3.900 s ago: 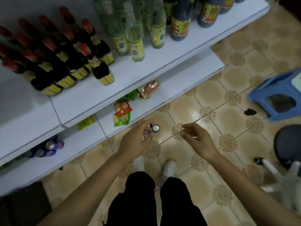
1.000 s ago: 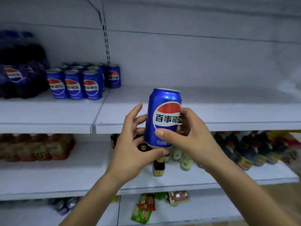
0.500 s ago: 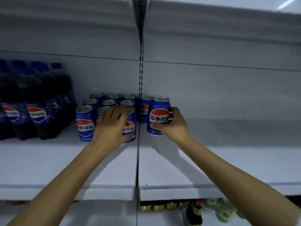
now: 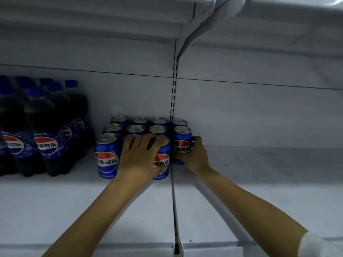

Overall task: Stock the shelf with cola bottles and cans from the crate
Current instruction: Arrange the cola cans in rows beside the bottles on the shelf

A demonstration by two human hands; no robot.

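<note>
Cola can (image 4: pixel 182 144), blue with a red-white emblem and silver top, stands on the shelf (image 4: pixel 259 201) just right of its centre seam, touching the can block. Right hand (image 4: pixel 194 156) grips its side, fingers curled; left hand (image 4: pixel 141 158) rests, fingers extended, over front-row cans (image 4: pixel 161 164).

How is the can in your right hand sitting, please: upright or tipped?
Upright: the can in the right hand shows its silver top facing up, and its logo reads level.
</note>
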